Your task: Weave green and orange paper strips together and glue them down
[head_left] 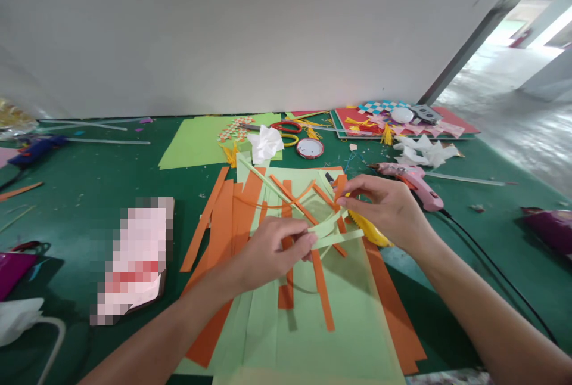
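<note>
My left hand (281, 248) pinches light green paper strips (330, 233) between thumb and fingers, above a pile of paper. To its right, my right hand (379, 203) has thumb and index finger pressed together at the upper end of the strips, beside an orange strip (340, 185). Several orange strips (322, 289) lie crossed over the light green sheets (339, 337) beneath both hands. Wider orange paper (221, 218) sits at the left of the pile, and more orange paper (393, 307) shows at its right.
A pink glue gun (420, 185) with a black cable lies at the right. Behind the pile are red-handled scissors (286, 127), white tissue (266, 143) and a round tin (310, 148). A phone (138, 260) lies left, a blue glue gun (38, 149) farther left. A grey wall stands behind.
</note>
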Demonstrator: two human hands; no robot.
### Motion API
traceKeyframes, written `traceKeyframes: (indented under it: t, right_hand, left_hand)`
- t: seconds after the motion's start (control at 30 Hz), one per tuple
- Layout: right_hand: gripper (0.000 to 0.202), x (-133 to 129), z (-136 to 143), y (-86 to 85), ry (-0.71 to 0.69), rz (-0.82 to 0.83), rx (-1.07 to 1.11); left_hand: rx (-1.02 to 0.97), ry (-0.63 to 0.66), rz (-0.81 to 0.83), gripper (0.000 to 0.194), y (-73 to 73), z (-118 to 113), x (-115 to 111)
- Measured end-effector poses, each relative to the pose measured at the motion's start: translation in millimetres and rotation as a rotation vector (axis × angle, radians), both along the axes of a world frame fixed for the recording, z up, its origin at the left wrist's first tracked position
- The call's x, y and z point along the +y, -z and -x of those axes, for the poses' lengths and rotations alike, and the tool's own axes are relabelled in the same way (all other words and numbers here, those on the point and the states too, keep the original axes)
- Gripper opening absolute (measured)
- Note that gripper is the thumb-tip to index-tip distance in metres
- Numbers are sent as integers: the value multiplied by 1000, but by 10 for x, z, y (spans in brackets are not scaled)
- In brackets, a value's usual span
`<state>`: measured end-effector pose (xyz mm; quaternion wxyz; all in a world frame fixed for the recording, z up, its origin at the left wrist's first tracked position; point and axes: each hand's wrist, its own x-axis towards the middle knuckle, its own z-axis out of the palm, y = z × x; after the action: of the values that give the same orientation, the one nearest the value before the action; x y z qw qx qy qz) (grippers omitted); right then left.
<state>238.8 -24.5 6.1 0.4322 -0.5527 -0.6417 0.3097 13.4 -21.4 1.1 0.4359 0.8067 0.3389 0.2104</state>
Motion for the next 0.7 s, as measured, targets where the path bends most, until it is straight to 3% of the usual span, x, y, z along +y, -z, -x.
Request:
traceKeyframes:
  t: [0.37,0.7]
  right_hand:
    - [11,10,7,28,4,15,18]
    - [18,29,23,35,-14,112,244]
  left_hand:
    - [-4,-1,10,37,7,-2,8]
    - [-16,5,38,37,-14,-1,-4]
